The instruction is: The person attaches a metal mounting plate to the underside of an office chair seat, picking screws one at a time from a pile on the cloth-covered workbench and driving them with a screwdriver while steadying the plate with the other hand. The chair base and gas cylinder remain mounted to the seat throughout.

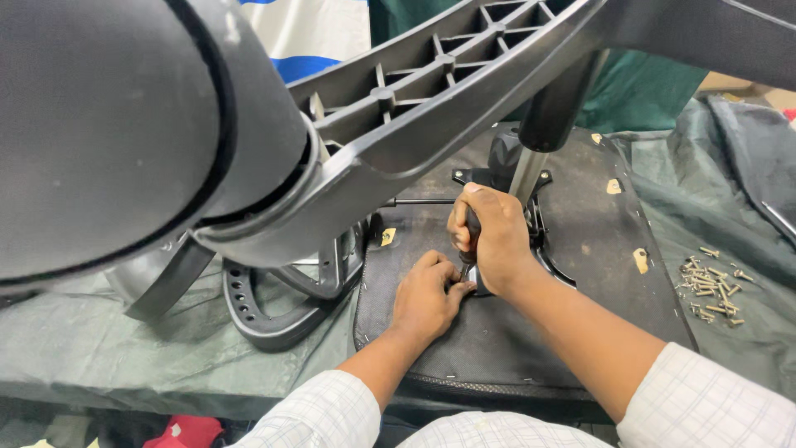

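The right hand [495,241] was closed in a full grip around the dark handle of a screwdriver [470,235], held upright with its tip pressed down into the underside of an upturned chair seat [514,340]. Just left of that grip, touching it, the left hand [427,294] lay on the black fabric, its fingers pinched shut at the foot of the screwdriver; what they pinched was too small to tell. Directly behind the right hand stood the seat's black metal mechanism plate [539,224], with the gas-lift column [547,116] rising from it. Overhead, beyond the grip and to its left, a grey ribbed star base [431,91] of the chair stretched across the view, with a large grey rounded plastic part [108,133] filling the upper left. Further left of the hands, a black plastic armrest frame [282,299] lay on the green cloth [83,340] covering the surface. Well to the right of the grip, a loose pile of silver screws [711,286] rested on the same cloth. Nearest the camera, both forearms ended in white checked sleeves [705,398].
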